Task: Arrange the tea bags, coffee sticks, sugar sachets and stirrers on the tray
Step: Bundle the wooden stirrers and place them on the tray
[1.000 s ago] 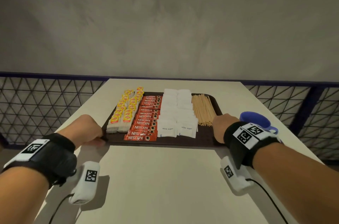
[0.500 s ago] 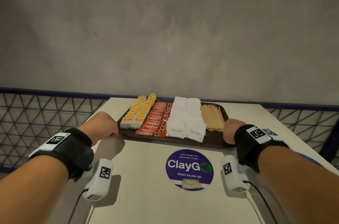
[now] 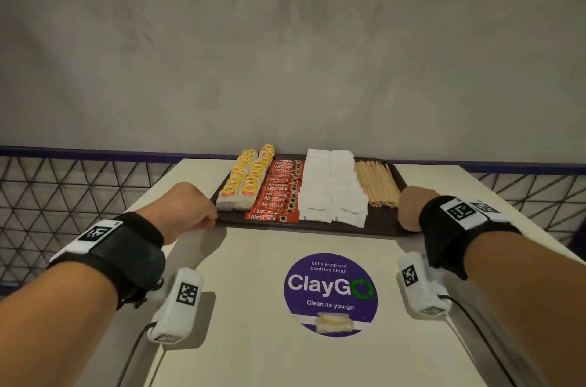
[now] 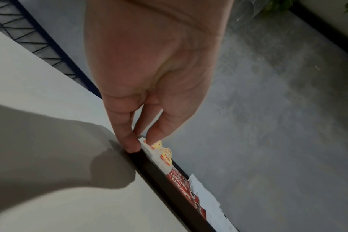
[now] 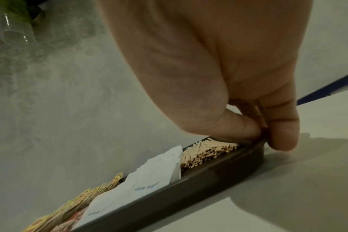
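Clearly I have the tray [image 3: 382, 223] pinched at both near corners, left hand [image 3: 187, 207] and right hand [image 3: 412, 207], thumbs over the rim. It sits far back on the pale table [image 3: 253, 339], near a grey wall. Rigid and light, I judge (loose stirrers [image 3: 375, 182] could roll), so keep it level.

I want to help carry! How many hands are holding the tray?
2. The left hand pinches the tray at its near left corner; the right hand pinches its near right corner, beside the stirrers.
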`<state>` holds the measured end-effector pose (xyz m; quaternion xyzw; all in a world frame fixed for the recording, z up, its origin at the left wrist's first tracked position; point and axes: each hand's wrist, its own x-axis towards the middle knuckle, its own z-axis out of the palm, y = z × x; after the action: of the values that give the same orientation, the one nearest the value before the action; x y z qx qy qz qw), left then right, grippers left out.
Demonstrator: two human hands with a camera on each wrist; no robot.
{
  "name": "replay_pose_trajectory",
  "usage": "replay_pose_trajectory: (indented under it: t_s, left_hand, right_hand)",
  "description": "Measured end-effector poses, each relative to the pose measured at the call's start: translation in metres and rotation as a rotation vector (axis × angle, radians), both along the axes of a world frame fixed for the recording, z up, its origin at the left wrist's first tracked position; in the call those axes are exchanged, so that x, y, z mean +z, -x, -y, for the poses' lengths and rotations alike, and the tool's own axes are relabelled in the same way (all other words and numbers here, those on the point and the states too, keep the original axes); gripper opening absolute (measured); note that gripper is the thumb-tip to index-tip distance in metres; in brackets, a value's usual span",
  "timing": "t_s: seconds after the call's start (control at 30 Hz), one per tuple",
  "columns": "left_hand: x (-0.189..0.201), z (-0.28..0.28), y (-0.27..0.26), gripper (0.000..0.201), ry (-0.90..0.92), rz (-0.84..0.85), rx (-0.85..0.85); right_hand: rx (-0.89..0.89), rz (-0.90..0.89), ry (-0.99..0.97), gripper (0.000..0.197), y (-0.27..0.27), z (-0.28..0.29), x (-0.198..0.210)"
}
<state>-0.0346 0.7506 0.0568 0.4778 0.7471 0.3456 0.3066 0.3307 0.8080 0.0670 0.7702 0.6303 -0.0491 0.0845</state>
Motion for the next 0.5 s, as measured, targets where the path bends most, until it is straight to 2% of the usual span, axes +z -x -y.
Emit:
replay_pose_trajectory:
  t_s: [0.13,0.2,0.3,0.37,0.43,0.5]
  left_hand:
    - [0.006,0.008,-0.004,0.003,0.020,-0.029,0.020]
    - [0.008,0.008,-0.004,0.007,0.035,-0.010,0.037]
    - [0.015,0.012,-0.004,0.012,0.079,0.020,0.020]
    - [0.025,0.015,-0.004,0.016,0.070,-0.045,0.013]
    - [0.043,0.024,-0.005,0.025,0.025,-0.141,0.021]
    - [0.068,0.034,-0.012,0.043,-0.026,-0.282,-0.003]
  right_hand:
    - [0.034,-0.003,-0.020,0.037,0.000,0.004,0.001]
    - [0.042,-0.022,-0.025,0.037,0.001,0.007,0.002]
    - [0.042,-0.175,0.009,0.037,-0.001,0.016,0.008]
    - [0.073,-0.362,-0.036,0.034,-0.007,0.026,0.022]
    - [0.105,-0.446,-0.094,0.026,-0.015,0.038,0.046]
    - [0.136,-0.499,-0.094,0.020,-0.026,0.056,0.076]
